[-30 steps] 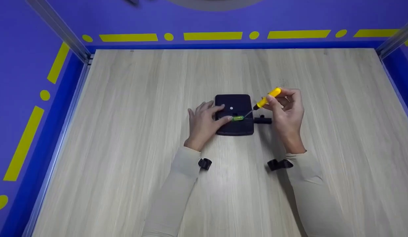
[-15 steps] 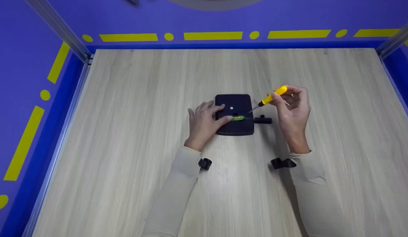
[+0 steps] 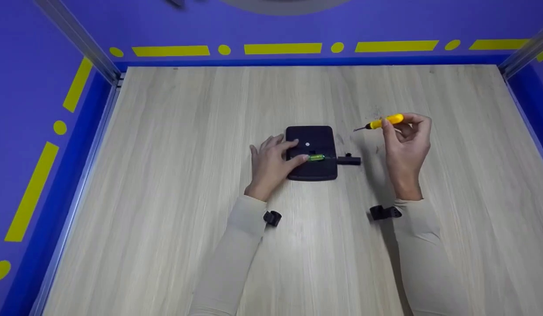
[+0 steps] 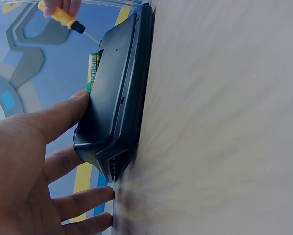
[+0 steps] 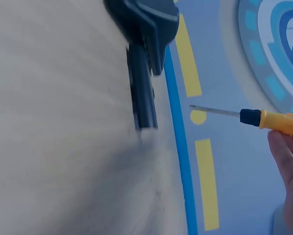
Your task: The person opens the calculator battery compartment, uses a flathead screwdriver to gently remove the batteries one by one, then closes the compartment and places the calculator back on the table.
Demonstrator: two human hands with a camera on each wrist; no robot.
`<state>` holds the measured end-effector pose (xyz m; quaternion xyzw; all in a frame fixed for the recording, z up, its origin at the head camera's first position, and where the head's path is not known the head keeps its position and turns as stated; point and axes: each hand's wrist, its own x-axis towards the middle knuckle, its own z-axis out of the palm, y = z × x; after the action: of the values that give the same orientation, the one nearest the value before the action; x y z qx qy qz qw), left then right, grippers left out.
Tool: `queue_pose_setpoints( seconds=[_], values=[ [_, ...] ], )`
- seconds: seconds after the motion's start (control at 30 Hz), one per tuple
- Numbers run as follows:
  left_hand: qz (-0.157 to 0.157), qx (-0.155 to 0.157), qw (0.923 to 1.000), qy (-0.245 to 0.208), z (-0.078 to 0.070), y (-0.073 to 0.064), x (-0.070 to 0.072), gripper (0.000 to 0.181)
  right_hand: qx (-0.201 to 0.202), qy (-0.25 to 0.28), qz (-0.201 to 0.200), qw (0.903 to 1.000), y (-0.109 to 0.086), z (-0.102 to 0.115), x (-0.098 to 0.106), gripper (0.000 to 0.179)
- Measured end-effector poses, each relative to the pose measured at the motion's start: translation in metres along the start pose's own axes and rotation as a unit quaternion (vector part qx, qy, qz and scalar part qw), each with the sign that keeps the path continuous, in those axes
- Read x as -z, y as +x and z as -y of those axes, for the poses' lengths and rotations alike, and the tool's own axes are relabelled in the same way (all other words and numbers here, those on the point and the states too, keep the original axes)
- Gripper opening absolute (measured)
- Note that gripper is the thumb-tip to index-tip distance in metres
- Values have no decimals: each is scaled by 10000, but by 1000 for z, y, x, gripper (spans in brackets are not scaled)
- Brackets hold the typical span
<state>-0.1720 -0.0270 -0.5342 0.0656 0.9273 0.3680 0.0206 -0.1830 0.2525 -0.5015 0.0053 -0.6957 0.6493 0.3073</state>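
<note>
A flat black device (image 3: 313, 171) lies on the table, a green battery (image 3: 316, 157) in the slot of its upper face. My left hand (image 3: 271, 164) rests on the device's left side with its fingers spread and fairly straight. Its thumb touches the battery's left end, as the left wrist view also shows beside the lettered battery (image 4: 93, 71). To the right, my right hand (image 3: 407, 151) holds a yellow screwdriver (image 3: 387, 121) by the handle. The metal tip (image 5: 205, 108) points left, in the air, apart from the device.
A short black rod (image 3: 349, 160) sticks out from the device's right side. Wood-grain table (image 3: 188, 131) surrounds everything. Blue walls with yellow marks (image 3: 283, 48) bound the back and sides. Black wrist mounts (image 3: 272, 218) sit at both sleeves.
My right hand has moved right with the screwdriver, taking its tip off the battery's right end. The screwdriver now lies flatter. Left hand, battery and device keep their places.
</note>
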Motion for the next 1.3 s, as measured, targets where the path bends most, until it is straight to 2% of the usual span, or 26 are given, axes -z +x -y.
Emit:
queue_pose_setpoints(
  seconds=[0.4, 0.87, 1.03, 1.3],
  values=[
    [19, 7, 10000, 42, -1, -1, 1, 58, -69, -290, -378, 9988, 5, -11, 7, 32],
    [-13, -27, 10000, 13, -1, -1, 1, 58, -197, -1163, -425, 9921, 5, -18, 12, 33],
    [45, 12, 10000, 30, -1, -1, 1, 59, -61, -1810, -435, 9825, 6, -19, 15, 32],
    [14, -5, 10000, 57, -1, 0, 1, 58, 157, -3035, -211, 9525, 8, -17, 19, 27]
  ],
)
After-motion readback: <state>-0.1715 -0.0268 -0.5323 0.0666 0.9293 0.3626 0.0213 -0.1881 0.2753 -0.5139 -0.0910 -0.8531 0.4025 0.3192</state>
